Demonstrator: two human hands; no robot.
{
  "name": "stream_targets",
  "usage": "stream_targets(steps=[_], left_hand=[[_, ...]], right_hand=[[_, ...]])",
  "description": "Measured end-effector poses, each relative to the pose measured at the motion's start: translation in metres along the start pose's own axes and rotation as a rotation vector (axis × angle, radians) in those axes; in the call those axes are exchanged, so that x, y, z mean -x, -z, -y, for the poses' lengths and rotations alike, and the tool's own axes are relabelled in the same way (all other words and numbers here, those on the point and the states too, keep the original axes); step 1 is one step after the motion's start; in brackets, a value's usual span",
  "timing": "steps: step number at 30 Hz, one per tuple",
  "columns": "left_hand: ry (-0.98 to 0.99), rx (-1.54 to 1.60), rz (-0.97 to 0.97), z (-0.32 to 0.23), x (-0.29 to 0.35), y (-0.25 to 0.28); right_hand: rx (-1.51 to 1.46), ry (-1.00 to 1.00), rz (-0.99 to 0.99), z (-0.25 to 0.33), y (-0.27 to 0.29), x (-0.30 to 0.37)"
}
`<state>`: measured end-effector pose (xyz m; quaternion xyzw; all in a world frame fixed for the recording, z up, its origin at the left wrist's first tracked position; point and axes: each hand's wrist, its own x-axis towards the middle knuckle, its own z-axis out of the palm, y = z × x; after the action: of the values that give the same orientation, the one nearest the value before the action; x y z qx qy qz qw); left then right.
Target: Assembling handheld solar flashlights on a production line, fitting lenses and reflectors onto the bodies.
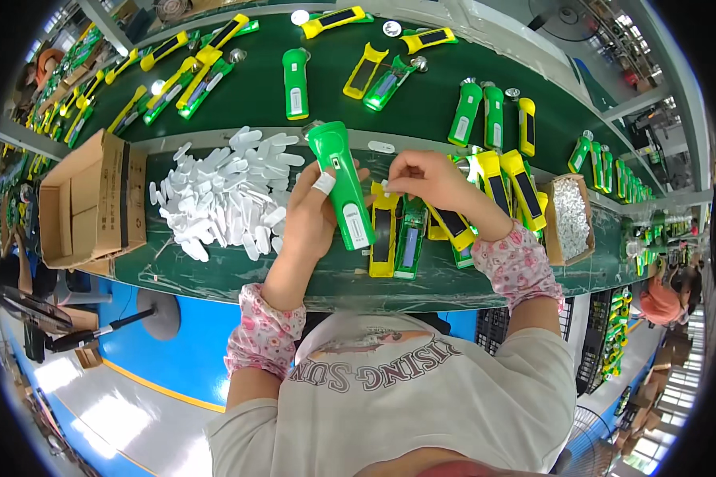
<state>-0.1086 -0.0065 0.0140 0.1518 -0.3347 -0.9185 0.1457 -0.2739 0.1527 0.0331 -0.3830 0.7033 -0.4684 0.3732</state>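
Note:
My left hand (309, 219) is closed around a green flashlight (347, 187), held tilted above the bench with its head away from me. A small dark cutout shows in its upper body, and a pale label sits near its tail. White tape or wrap is on one finger of that hand. To the right, my right hand (428, 180) is closed in a pinch on a small white piece (386, 188), a little apart from the flashlight. Below it lie a yellow casing half with a dark panel (383, 242) and an opened green casing (409, 248) showing a battery-like cylinder.
Loose white oval strips (231, 191) are heaped left of my hands, beside an opened cardboard box (87, 203). More yellow-and-green flashlights (497, 187) pile up at right, near a box of small white parts (571, 219). Beyond runs a green conveyor (254, 87) carrying flashlights.

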Motion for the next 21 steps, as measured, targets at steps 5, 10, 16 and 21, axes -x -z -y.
stream_targets(steps=[5, 10, 16, 21], left_hand=[[-0.007, -0.033, 0.013, 0.007, 0.003, 0.003], [-0.140, -0.129, -0.104, 0.007, 0.001, 0.015], [-0.104, -0.224, 0.009, 0.008, 0.016, 0.008], [-0.249, -0.385, 0.080, 0.018, 0.022, 0.006]], right_hand=[[0.182, 0.274, 0.038, -0.003, -0.008, -0.016], [0.169, 0.205, 0.091, -0.001, -0.018, -0.026], [-0.021, 0.144, 0.021, 0.033, -0.029, -0.014], [0.331, 0.557, -0.112, 0.045, -0.039, -0.013]])
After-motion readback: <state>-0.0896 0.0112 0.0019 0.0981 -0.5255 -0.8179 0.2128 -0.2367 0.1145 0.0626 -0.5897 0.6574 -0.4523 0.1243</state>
